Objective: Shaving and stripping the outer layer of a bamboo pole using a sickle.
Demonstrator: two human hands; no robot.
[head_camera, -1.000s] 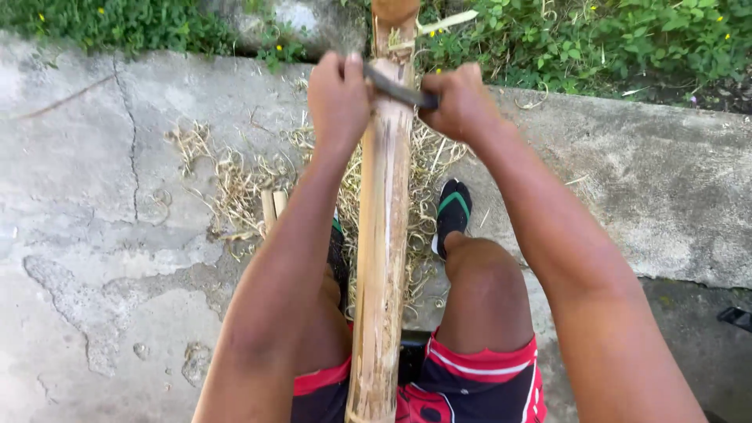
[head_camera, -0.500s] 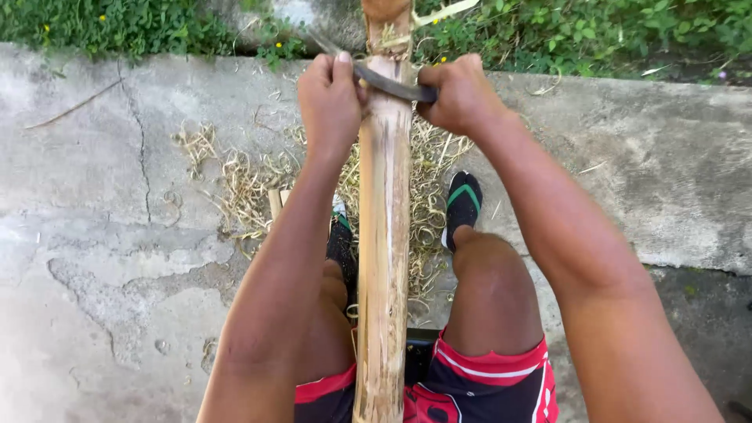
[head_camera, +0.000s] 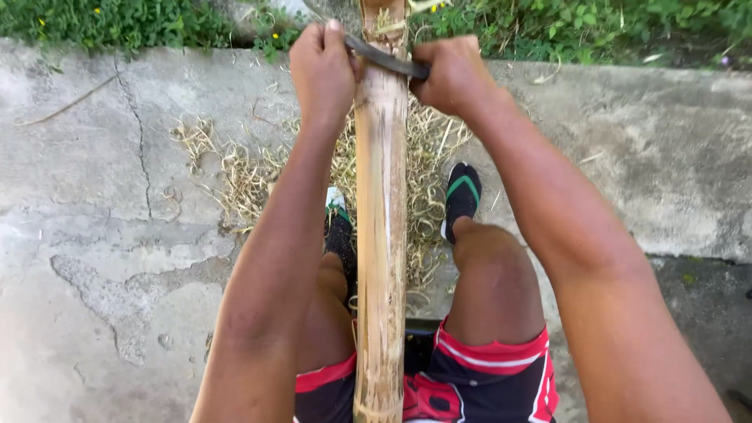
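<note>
Presently, a blade (head_camera: 385, 56) is clenched at each end by the left hand (head_camera: 323, 66) and the right hand (head_camera: 453, 77), laid across a pole (head_camera: 381, 235) propped between the knees. The pole is judged stiff, fibrous and splintery; it is best held below the scraped stretch.

blade (head_camera: 385, 57) across pole (head_camera: 381, 235), shavings (head_camera: 235, 168) beneath

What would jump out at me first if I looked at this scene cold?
A tall pale bamboo pole runs up the middle between the person's knees. Near its top, the left hand and right hand grip either end of a dark blade laid across it. Dry shavings litter the cracked concrete beneath.
</note>
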